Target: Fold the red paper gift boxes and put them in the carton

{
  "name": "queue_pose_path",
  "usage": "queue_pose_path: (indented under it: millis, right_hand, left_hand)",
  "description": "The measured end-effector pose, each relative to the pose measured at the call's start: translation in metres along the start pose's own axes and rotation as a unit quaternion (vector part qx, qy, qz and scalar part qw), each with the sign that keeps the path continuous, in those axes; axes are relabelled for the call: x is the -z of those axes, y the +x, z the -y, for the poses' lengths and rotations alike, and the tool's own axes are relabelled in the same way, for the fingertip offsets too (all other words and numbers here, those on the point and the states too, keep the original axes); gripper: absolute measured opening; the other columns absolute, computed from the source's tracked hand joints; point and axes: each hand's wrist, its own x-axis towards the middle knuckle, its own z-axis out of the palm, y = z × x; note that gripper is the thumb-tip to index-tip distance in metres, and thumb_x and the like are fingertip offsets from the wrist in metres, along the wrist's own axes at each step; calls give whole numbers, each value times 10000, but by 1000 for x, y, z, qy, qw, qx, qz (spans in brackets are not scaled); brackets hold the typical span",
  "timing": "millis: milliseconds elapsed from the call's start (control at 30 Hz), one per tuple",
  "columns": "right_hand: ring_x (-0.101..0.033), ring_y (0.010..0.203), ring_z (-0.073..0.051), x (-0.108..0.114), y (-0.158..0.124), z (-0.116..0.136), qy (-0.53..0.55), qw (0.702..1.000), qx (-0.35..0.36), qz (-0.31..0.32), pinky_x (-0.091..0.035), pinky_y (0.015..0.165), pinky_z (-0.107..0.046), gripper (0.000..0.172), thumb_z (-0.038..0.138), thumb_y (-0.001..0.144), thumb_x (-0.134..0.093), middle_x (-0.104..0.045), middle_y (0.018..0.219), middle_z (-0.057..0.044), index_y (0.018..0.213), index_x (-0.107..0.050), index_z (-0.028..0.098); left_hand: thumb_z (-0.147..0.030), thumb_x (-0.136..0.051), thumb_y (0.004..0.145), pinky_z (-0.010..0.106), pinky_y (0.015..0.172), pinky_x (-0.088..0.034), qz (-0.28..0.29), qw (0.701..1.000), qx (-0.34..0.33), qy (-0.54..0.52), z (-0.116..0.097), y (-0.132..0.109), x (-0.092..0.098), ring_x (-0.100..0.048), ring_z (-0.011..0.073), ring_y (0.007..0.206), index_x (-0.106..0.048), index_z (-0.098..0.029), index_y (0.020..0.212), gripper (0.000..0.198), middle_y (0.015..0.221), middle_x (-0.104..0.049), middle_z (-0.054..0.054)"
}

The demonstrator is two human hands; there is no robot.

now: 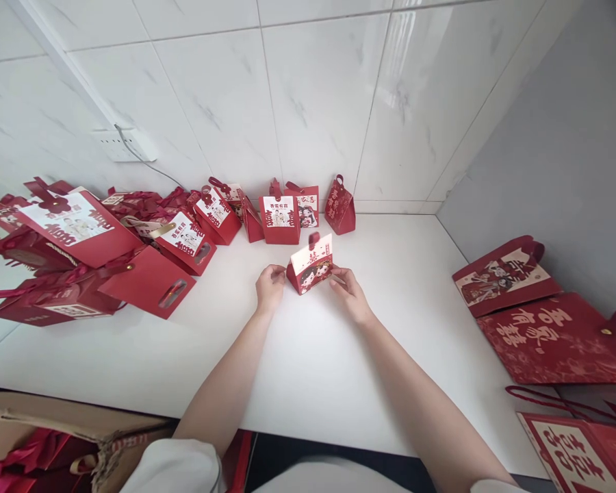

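A small red gift box [311, 266] with a white printed front and a red tab on top stands on the white table [308, 356], slightly tilted. My left hand [270, 285] is curled with its fingertips at the box's left lower corner. My right hand [350, 291] pinches the box's right lower edge. Both hands are closed on the box.
Several assembled red boxes [280, 218] line the tiled wall behind. Bigger red gift bags [77, 236] are piled at the left. Flat red bags [554, 335] lie at the right. A cardboard carton [51, 438] with red items sits at lower left. A wall socket [126, 145] has a cable.
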Motion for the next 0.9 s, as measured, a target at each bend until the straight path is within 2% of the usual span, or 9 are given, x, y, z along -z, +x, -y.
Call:
queue_pose_path:
  millis: [67, 200, 333, 400, 567, 633, 733, 800, 900]
  right_hand:
    - [-539, 1165, -217, 1, 1, 0, 25, 999, -16, 26, -358, 1036, -418, 330, 480, 812, -660, -615, 1224, -34, 1035, -526, 277]
    - [-628, 979, -216, 2, -1, 0, 12, 997, -42, 71, -390, 983, -417, 344, 521, 832, -622, -708, 930, -32, 1046, -530, 267]
    - [-627, 918, -203, 1, -1, -4, -6, 997, -20, 69, -426, 933, -397, 333, 534, 842, -597, -699, 904, -38, 995, -569, 240]
    - [-622, 902, -197, 1, 1, -6, -5, 998, -17, 64, -436, 915, -386, 329, 538, 841, -593, -695, 898, -41, 957, -582, 231]
    - [-624, 892, -196, 2, 0, -12, -22, 998, -15, 64, -446, 906, -378, 341, 552, 828, -601, -693, 894, -47, 913, -598, 221]
    - [-630, 907, -203, 4, -3, -14, -34, 997, -16, 61, -446, 916, -382, 354, 561, 816, -612, -691, 896, -50, 905, -602, 220]
    - [-635, 912, -208, 6, -7, -17, -53, 997, -16, 55, -448, 926, -384, 363, 569, 805, -615, -689, 898, -50, 894, -604, 217]
    - [-635, 921, -210, 7, -9, -18, -68, 996, -17, 61, -449, 930, -379, 358, 562, 814, -604, -688, 902, -49, 904, -602, 215]
    - [-634, 942, -210, 8, -11, -15, -88, 993, -18, 71, -448, 927, -367, 338, 541, 833, -586, -689, 913, -50, 917, -601, 214]
  left_hand:
    - [-489, -581, 800, 322, 784, -499, -36, 999, -31, 21, -3, 2, 4, -629, 194, 858, -654, -209, 855, 294, 900, -684, 35]
    - [-620, -340, 892, 336, 848, -485, -17, 992, -107, -66, -30, 3, 19, -645, 221, 933, -662, -175, 992, 559, 978, -698, 82]
    - [-560, -499, 856, 367, 964, -446, -42, 970, -236, -42, -82, 3, 42, -631, 221, 1024, -640, -189, 1061, 447, 1051, -679, 83]
    - [-454, -655, 778, 383, 1033, -395, 19, 962, -272, 25, -109, 4, 50, -579, 227, 1137, -619, -223, 1135, 427, 1149, -651, 62]
    - [-245, -860, 480, 413, 931, -456, 242, 935, -207, 156, -149, 20, 39, -611, 274, 1023, -636, -208, 1162, 720, 1061, -671, 68]
    - [-244, -861, 457, 372, 834, -476, 282, 919, -181, 208, -153, 29, 30, -621, 264, 931, -671, -195, 1089, 662, 950, -681, 57]
    - [-302, -824, 509, 296, 693, -444, 363, 866, -146, 311, -156, 35, 21, -608, 213, 781, -697, -177, 820, 359, 791, -655, 22]
    - [-372, -770, 584, 275, 600, -389, 382, 828, -128, 389, -156, 30, 17, -561, 171, 651, -632, -164, 657, 259, 670, -598, 11]
    - [-439, -690, 669, 287, 524, -304, 358, 792, -139, 475, -160, 14, 19, -475, 148, 544, -519, -167, 550, 342, 560, -502, 16]
